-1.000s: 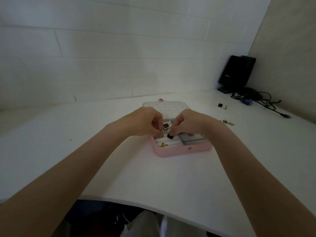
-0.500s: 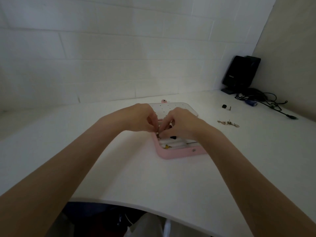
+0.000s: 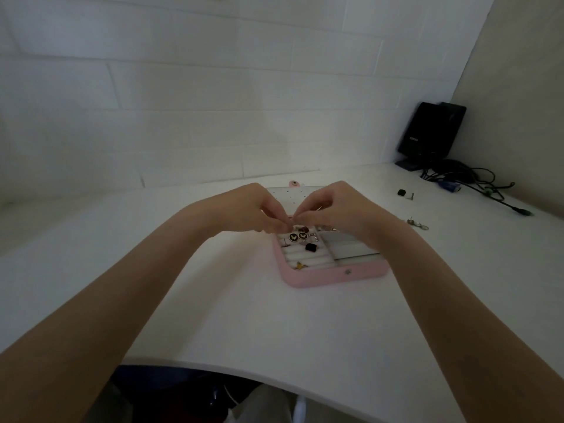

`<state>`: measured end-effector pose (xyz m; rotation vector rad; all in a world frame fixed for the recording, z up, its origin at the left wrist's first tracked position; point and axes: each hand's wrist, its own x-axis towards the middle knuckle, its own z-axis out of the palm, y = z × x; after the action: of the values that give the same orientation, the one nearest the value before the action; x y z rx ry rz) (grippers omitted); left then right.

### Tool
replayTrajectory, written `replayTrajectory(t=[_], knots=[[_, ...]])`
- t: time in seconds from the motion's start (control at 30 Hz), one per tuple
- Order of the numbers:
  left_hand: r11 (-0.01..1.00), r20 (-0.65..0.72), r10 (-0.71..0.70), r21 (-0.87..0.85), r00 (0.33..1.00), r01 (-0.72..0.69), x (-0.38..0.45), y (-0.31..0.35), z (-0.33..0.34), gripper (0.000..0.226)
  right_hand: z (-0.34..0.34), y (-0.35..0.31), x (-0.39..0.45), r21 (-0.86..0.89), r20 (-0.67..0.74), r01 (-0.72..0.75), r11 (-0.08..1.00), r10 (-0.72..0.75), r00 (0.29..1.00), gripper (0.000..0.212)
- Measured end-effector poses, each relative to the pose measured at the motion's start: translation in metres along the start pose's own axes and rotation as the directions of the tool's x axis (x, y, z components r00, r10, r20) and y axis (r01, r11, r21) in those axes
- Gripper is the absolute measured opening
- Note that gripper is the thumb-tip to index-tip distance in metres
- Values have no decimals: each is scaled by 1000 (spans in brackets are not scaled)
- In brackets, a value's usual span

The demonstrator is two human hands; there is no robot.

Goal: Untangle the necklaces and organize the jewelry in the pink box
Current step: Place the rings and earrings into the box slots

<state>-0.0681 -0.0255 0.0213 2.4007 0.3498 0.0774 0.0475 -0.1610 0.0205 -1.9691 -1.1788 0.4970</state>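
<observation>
A white worktop filled the view, with an open pink box lying just past its centre. Both forearms reached in from the lower corners. The left hand and right hand met above the far edge of the box, fingertips curled and pinched together, touching each other; whatever they pinched was too small to make out. Just below the fingertips, in the box's white padded rows, sat two round black earrings, with a black square stud toward 5 o'clock of them and a small gold piece near the front wall. At 2 o'clock of the box lay loose silver jewelry; further off stood a black speaker with tangled cables.
</observation>
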Motion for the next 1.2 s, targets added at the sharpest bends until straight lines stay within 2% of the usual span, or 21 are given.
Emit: replayTrajectory(t=[0.1,0.27,0.47,0.6,0.77,0.97,1.1,1.2], knots=[[995,-42,-27,-100,999,23,3,1,4,6,-6,0,-3,119,32,-21,993,17,999,4],[982,-156,-30,-191,987,0,11,3,5,9,-7,5,-3,185,40,-32,982,25,999,10],[982,-105,16,-186,994,-35,5,4,7,11,-5,13,-3,292,70,-28,956,8,998,6],[986,-73,61,-151,995,-72,2,2,12,9,-7,11,-8,206,109,-29,978,7,994,5],[986,-107,105,-119,989,-118,0,6,12,10,-9,9,-11,213,120,-55,976,30,992,5],[985,-99,111,-119,989,-123,-2,6,12,11,-7,10,-11,288,89,-73,955,49,995,3],[982,-130,95,-150,987,-114,-2,4,12,12,-9,13,-10,420,48,-66,905,50,998,13],[976,-134,89,-185,987,-113,-3,2,12,8,-10,15,-9,432,23,-75,899,72,997,15]])
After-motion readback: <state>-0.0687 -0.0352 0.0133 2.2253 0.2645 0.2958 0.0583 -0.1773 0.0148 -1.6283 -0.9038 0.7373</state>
